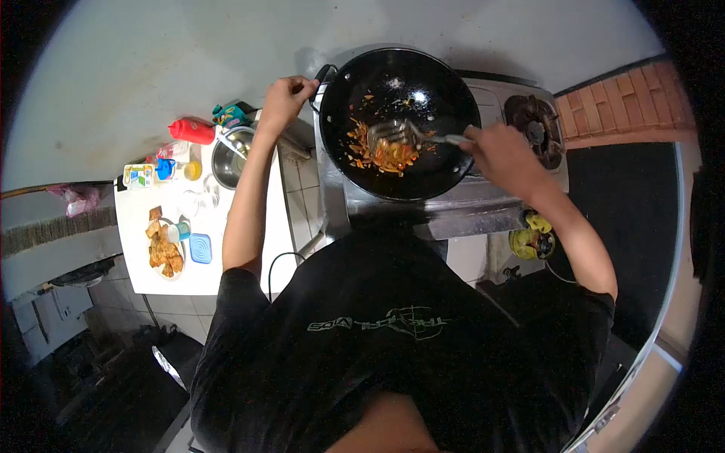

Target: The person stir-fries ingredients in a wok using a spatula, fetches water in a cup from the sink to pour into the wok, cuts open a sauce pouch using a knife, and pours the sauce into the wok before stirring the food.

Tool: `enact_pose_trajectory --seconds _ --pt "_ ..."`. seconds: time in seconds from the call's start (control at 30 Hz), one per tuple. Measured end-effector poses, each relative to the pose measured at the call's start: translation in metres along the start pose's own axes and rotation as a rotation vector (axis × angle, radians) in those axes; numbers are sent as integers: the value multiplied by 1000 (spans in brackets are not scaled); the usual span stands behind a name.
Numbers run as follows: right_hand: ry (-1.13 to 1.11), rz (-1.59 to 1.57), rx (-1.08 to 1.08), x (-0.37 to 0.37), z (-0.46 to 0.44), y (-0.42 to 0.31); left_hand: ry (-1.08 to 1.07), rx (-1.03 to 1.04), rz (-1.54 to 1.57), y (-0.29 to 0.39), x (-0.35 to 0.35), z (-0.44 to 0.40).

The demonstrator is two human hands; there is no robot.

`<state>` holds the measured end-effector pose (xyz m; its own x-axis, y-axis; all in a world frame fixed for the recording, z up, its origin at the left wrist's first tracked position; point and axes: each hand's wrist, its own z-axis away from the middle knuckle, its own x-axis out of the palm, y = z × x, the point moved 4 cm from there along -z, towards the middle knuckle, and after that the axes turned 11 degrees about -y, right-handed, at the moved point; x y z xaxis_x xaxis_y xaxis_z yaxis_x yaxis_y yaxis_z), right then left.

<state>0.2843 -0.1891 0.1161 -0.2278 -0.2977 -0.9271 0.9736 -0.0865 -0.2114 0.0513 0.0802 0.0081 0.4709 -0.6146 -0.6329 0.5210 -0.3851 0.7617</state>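
Observation:
A large black wok point(400, 75) rests on the stove, with chopped, orange-coloured food point(389, 156) gathered in its lower left part. My left hand point(285, 104) pinches the wok's left loop handle point(325, 73). In my right hand point(504, 157) is the handle of a slotted metal spatula point(396, 134), gripped from the right side of the wok. The spatula's head lies in the food, and its edges look slightly blurred.
Left stands a white table point(249, 234) with a metal bowl point(226, 167), red squeeze bottle point(192, 130), plate of fried pieces point(164, 253) and blue lid point(200, 248). A second burner point(533, 130) is right of the wok. A green gas cylinder point(529, 243) stands below the stove.

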Motion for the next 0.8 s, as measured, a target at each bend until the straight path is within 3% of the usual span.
enact_pose_trajectory --seconds 0.13,0.2,0.33,0.43,0.5,0.53,0.63,0.67,0.73,0.8 --pt "-1 76 47 27 -9 7 2 48 7 2 1 -2" --pt "-49 85 324 2 -6 13 -2 80 3 -3 1 -2" --pt "-48 214 360 -21 -21 30 -14 52 8 3 0 2" --pt "-219 249 360 -1 -53 27 -9 39 -13 7 0 5" --pt "-193 191 156 5 -68 15 6 33 -24 9 -2 5" --pt "-185 196 152 0 -69 18 -5 48 -12 10 -3 5" --pt "20 336 -19 -38 -67 15 11 72 16 3 -1 4" --pt "22 335 -19 -39 -76 19 30 96 30 4 -1 3" --pt "257 477 -66 -38 -94 23 34 111 -5 9 -4 5" --pt "192 543 -61 -21 -111 28 23 92 -28 9 -3 4"
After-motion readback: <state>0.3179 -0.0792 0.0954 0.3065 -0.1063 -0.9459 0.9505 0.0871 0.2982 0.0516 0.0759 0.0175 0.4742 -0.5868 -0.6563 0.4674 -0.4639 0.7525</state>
